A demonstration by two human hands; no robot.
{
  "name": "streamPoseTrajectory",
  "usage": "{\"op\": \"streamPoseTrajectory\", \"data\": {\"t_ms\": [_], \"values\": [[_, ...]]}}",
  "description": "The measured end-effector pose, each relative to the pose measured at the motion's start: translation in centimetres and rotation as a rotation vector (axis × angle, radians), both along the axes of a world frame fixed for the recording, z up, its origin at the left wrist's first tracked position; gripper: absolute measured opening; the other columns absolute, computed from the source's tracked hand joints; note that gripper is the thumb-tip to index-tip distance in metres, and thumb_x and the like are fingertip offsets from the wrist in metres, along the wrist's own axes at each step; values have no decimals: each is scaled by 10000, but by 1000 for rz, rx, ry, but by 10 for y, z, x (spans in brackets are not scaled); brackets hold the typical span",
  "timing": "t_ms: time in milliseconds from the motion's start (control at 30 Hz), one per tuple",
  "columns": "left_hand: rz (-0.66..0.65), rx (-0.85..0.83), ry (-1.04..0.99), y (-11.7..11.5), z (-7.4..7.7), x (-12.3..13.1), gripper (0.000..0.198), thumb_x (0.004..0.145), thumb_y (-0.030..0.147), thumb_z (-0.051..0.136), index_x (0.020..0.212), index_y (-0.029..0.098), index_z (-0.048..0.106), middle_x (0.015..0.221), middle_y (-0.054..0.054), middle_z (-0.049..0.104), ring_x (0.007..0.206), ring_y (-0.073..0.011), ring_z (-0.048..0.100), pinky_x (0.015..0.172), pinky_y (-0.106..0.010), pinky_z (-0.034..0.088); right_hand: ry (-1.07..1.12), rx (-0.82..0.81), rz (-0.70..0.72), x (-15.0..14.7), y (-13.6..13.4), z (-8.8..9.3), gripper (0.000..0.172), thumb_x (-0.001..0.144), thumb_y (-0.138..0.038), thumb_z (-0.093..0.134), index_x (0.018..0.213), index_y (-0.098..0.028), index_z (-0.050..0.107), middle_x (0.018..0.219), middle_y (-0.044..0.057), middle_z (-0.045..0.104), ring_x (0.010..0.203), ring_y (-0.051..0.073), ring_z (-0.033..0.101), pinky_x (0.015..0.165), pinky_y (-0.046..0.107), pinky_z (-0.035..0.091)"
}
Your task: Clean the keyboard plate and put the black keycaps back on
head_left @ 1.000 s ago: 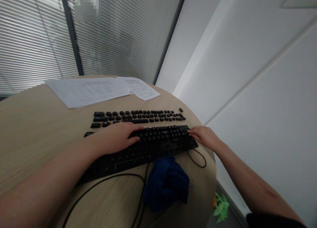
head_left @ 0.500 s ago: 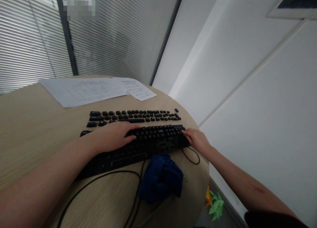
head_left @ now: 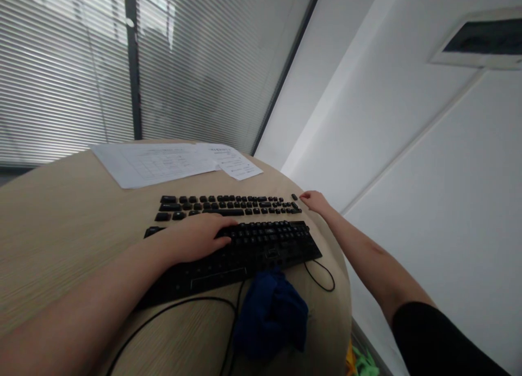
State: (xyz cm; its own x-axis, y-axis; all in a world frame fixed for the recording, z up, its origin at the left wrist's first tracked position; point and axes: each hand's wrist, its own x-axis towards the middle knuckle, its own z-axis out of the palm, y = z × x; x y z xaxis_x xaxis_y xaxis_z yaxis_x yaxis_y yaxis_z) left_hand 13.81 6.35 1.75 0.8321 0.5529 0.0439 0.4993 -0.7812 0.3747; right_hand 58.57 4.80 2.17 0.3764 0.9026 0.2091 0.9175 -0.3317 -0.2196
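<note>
A black keyboard (head_left: 277, 253) lies on the table, its upper part fitted with keys and its lower part stripped of them. My left hand (head_left: 202, 237) lies across its left half, thumb and forefinger stretched apart; the other fingers are hidden. Beyond the keyboard, loose black keycaps (head_left: 228, 205) are laid out in rows. One single keycap (head_left: 294, 197) sits at the far right end. Just right of it is my right hand (head_left: 316, 202), its fingers drawn together; whether a small piece is between the fingertips cannot be made out.
A crumpled blue cloth (head_left: 271, 316) lies in front of the keyboard, beside a black cable (head_left: 175, 301). Printed papers (head_left: 163, 164) cover part of the table's far side. The round table (head_left: 73, 218) ends close to the white wall (head_left: 428, 202) on the right.
My right hand has left the keyboard's right end and moved away from me to the single keycap. My left hand stays on the keyboard. The whole view has shifted slightly.
</note>
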Motion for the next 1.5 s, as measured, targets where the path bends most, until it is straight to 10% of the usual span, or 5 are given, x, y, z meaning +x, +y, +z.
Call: {"op": "streamPoseTrajectory", "data": {"t_ms": [267, 467, 900, 1500], "values": [[-7, -16, 25, -7, 7, -1, 491, 925, 351, 548, 1396, 238, 625, 1334, -107, 683, 1210, -301, 647, 1060, -444, 489, 195, 178, -107, 20, 39, -55, 225, 799, -315, 680, 936, -145, 737, 813, 56, 747, 703, 163, 660, 656, 253, 503], [-16, -1, -3, -4, 2, 2, 473, 916, 353, 569, 1375, 259, 640, 1310, -96, 695, 1185, -307, 659, 1043, -451, 497, 332, 269, -144, 35, 41, -60, 206, 651, -300, 751, 808, -169, 722, 707, 22, 701, 632, 155, 613, 610, 260, 482], [-21, 13, 7, 6, -4, 3, 543, 917, 436, 507, 1427, 276, 599, 1354, -83, 681, 1222, -303, 647, 1087, -456, 467, 863, 617, -156, -31, -144, -69, 435, 645, -513, 848, 894, -188, 701, 781, 41, 717, 663, 156, 636, 589, 265, 512], [-8, 9, -50, 2, 6, 0, 489, 965, 415, 507, 1415, 250, 605, 1404, -68, 652, 1256, -277, 630, 1124, -484, 424, 576, 474, -35, -49, -144, -77, 291, 779, -481, 706, 867, -204, 716, 792, 49, 729, 741, 196, 669, 681, 309, 525]]}}
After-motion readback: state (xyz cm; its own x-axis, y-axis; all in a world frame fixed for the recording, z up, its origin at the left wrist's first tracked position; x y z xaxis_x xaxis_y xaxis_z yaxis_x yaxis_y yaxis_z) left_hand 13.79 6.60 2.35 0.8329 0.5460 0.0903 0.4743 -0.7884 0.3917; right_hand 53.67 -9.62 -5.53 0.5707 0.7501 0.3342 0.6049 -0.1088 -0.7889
